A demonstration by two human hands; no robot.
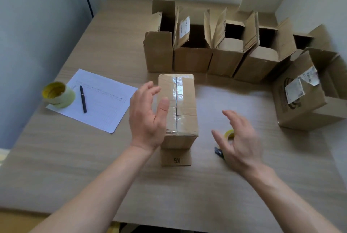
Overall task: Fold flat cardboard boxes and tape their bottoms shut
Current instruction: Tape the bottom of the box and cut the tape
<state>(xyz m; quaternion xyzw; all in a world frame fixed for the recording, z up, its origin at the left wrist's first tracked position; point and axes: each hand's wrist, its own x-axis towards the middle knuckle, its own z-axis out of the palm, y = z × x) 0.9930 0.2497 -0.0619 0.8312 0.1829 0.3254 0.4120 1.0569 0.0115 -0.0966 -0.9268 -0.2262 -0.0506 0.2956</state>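
wood-look desk (97,167) has a taped box (177,109), open boxes (216,52), tape rolls (58,94), and a pen (83,99) on a paper sheet (105,105)

The taped box (178,112) is matt brown corrugated cardboard, creased and scuffed; the clear tape strip (177,99) along its seam is glossy plastic film and reflects light. The open boxes (193,45) at the back are the same matt cardboard, with torn edges and white paper labels (185,27). The table (112,167) has a matt, pale wood-grain surface. The sheet (101,101) is smooth white paper. The pen (83,98) is dark, slightly shiny plastic. The tape rolls (58,94) are pale yellow, semi-glossy film
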